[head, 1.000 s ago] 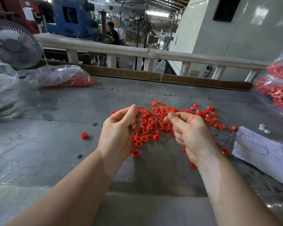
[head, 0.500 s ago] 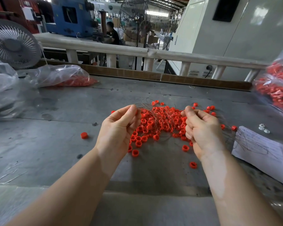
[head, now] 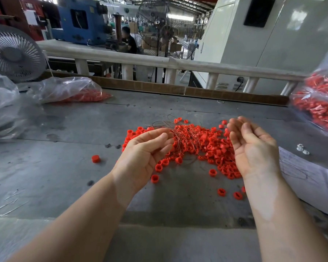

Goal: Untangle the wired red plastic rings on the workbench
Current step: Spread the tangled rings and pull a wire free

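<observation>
Red rings (head: 203,146) lie heaped on the workbench (head: 64,167), spread between and just beyond our two hands, with the heap's long run going crosswise from one palm toward the other. Over its top arches a bundle of thin wires (head: 186,136), curving across from the left fingertips toward the middle of the heap. Our left hand (head: 146,154) sits palm-up at the heap's left edge, fingers loosely curled and apart, their tips touching or just under the wire bundle; we cannot tell whether any strand is pinched. Our right hand (head: 254,150) is raised at the heap's right edge, palm turned inward, fingers spread and holding nothing we can see. We judge the wires nearer the left fingers, so the left anchors while the right reaches leftward for strands. Stray rings lie nearer our wrists.
</observation>
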Available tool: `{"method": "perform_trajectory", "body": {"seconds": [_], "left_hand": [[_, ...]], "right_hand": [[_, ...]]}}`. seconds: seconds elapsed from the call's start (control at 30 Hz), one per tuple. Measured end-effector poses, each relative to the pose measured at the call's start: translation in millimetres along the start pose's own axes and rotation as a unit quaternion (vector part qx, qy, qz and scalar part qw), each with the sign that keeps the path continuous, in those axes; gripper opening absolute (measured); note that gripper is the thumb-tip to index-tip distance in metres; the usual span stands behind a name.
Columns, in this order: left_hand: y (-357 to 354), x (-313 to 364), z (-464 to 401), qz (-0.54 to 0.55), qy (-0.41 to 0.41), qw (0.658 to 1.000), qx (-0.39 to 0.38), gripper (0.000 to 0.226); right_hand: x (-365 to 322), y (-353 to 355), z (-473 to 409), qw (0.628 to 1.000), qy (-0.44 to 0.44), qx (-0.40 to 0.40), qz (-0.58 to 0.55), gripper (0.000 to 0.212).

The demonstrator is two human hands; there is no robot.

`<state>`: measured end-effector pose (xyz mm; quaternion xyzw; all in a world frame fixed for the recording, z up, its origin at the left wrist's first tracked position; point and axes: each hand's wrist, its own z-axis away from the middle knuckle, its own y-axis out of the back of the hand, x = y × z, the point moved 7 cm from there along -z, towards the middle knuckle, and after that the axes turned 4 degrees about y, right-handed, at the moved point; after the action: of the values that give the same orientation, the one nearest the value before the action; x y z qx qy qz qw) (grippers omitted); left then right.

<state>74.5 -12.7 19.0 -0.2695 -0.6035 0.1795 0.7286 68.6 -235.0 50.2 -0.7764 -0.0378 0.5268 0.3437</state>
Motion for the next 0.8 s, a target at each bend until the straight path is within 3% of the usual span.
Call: {"method": "perform_trajectory", "body": {"seconds": [0.53,0.67,0.8], "left_hand": [[-2,7,6,-0.074,-0.056,0.996,0.012,0.024],[4,12,6,-0.152,-0.108,0.981,0.049,0.026],[4,16,9,-0.274,-0.164,0.944,0.088,0.021]], "right_hand": [[-2,59,-25,0.979,0.03,0.182,0.084,0.03],[2,65,-29,0.967,0.037,0.196,0.161,0.035],[2,65,-29,0.931,0.045,0.182,0.313,0.046]]}}
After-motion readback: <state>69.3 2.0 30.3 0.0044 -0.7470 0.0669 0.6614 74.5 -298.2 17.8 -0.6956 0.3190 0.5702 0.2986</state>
